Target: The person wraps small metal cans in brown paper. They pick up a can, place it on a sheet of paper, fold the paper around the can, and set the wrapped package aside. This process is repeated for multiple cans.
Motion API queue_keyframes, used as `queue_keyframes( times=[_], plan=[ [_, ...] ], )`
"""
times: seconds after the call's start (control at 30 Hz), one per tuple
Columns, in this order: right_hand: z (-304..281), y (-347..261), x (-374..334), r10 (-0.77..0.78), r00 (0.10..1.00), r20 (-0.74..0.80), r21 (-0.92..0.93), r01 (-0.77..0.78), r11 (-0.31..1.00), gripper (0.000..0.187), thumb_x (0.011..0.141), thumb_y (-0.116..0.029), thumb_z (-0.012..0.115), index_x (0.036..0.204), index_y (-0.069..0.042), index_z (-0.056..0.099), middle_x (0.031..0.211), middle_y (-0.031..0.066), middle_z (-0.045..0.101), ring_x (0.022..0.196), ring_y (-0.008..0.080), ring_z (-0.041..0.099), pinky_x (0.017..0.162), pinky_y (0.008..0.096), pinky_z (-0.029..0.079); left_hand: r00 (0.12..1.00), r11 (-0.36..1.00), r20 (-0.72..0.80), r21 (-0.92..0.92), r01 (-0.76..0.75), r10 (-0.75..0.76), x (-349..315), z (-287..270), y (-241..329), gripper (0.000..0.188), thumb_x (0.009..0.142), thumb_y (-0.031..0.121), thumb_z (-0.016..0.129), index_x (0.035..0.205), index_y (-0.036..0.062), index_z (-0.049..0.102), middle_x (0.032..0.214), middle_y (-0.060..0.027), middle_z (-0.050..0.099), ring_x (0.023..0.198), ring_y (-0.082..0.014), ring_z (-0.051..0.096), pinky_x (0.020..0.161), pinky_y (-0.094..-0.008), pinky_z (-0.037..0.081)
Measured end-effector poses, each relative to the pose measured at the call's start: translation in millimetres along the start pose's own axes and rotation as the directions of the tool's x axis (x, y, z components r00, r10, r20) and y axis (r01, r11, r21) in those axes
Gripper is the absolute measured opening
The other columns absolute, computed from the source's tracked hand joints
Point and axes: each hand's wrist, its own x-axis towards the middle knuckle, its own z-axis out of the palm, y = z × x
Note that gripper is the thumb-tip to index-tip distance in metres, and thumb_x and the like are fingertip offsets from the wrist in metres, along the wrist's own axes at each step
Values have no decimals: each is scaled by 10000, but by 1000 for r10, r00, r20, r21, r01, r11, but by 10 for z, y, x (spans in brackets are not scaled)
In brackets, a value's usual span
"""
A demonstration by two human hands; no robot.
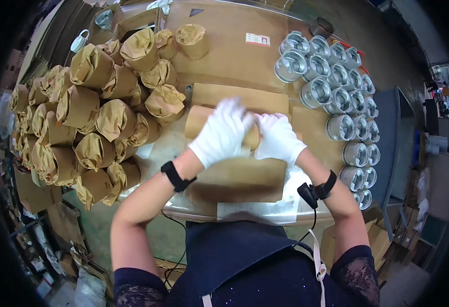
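Observation:
A brown paper-wrapped roll point(197, 118) lies crosswise on a brown sheet point(245, 179) in front of me. White-gloved, my left hand point(218, 130) curves over the middle of the roll, its fingertips blurred by motion. My right hand point(277, 137), also gloved in white, is closed at the roll's right end, where its fingers hide the paper's edge. What is inside the roll is hidden by the wrapping.
Many paper-wrapped cylinders point(114, 120) with crumpled tops crowd the table's left side, some stacked. Bare metal pistons point(341, 127) stand in rows at the right. A dark ring point(321, 27) sits at the far right corner; an open cardboard box point(140, 23) is at the far left.

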Motion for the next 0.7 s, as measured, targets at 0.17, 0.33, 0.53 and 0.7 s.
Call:
queue_keyframes(
  times=[0.17, 0.33, 0.53, 0.7],
  plan=[
    [-192, 112, -23, 35, 972, 234, 88, -57, 994, 865, 589, -580, 894, 1263, -90, 662, 1033, 158, 726, 1022, 355, 703, 994, 461, 516, 882, 957, 468, -229, 176, -50, 117, 24, -50, 696, 705, 545, 822, 1127, 15, 664, 981, -230, 718, 997, -380, 713, 918, -475, 555],
    [140, 353, 85, -78, 904, -419, -134, 24, 991, 1024, 565, -600, 906, 1397, -112, 560, 1247, 134, 616, 1256, 370, 565, 1094, 536, 435, 915, 926, 235, -114, 361, -328, 362, 164, -599, 726, 771, 614, 767, 1150, -4, 718, 1081, -231, 738, 1073, -381, 696, 952, -478, 550],
    [590, 375, 221, -18, 760, -650, 55, 71, 996, 1033, 568, -514, 944, 1418, -109, 520, 1294, 160, 575, 1234, 396, 564, 1087, 534, 446, 987, 962, 44, 233, 142, -156, -215, 896, -508, 484, 901, 264, 710, 1227, -91, 664, 1357, -243, 626, 1325, -416, 540, 1123, -534, 456],
    [683, 370, 84, 101, 717, -689, 107, -36, 994, 979, 567, -426, 961, 1403, -142, 537, 1306, 155, 569, 1224, 386, 572, 1059, 524, 459, 836, 871, -263, -41, 489, -482, 121, 495, -375, 277, 958, 143, 651, 1212, 39, 691, 1394, -201, 622, 1183, -368, 651, 1006, -440, 546]
  ],
)
